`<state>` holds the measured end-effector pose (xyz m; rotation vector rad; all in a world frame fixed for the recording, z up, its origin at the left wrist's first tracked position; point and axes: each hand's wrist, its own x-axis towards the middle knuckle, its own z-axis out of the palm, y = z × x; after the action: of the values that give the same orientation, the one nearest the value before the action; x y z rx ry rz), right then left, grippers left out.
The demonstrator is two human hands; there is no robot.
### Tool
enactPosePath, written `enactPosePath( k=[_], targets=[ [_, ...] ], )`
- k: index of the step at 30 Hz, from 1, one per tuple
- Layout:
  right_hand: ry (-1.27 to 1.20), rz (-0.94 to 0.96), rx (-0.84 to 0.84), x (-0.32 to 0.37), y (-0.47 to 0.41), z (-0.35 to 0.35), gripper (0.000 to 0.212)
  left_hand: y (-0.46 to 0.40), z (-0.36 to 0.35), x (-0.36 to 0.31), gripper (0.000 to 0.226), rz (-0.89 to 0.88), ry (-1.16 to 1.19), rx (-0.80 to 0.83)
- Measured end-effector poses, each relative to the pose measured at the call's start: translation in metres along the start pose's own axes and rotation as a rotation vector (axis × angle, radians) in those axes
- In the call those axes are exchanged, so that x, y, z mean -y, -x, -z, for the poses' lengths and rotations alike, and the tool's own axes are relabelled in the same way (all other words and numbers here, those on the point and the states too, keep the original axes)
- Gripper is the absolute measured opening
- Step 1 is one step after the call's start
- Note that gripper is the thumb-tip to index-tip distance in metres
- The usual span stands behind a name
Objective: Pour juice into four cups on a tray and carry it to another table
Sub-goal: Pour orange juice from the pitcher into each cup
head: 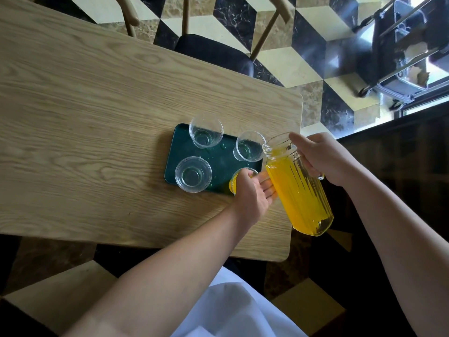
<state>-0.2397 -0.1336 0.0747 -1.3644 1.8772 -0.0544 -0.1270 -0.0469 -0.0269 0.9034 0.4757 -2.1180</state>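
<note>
The left hand (252,190) wraps its grip around the nearest cup (243,180), the only one showing orange juice, at the near right corner of the dark green tray (175,152). The right hand (325,158) closes its grip on the handle of the ribbed glass pitcher (300,193), held off the bench (97,117) just right of the tray and still nearly full.

The likeliest slip is a spill: the pitcher looks heavy, its spout sits close to the far right cup (250,147), and a quick tilt could overshoot that narrow rim or knock it. Droplets on the tray suggest the light cups could skate when carried.

The near left cup (193,175) and the far left cup (206,135) stand empty and upright, clear with thin walls.
</note>
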Motion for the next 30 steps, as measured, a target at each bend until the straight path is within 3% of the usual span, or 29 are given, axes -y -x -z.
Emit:
enactPosePath(
  k=[30],
  targets=[
    [0.075,-0.098,0.086,0.011,-0.009,-0.004,0.053,-0.007,0.001,0.006,0.058,0.039,0.041,-0.049]
  ],
)
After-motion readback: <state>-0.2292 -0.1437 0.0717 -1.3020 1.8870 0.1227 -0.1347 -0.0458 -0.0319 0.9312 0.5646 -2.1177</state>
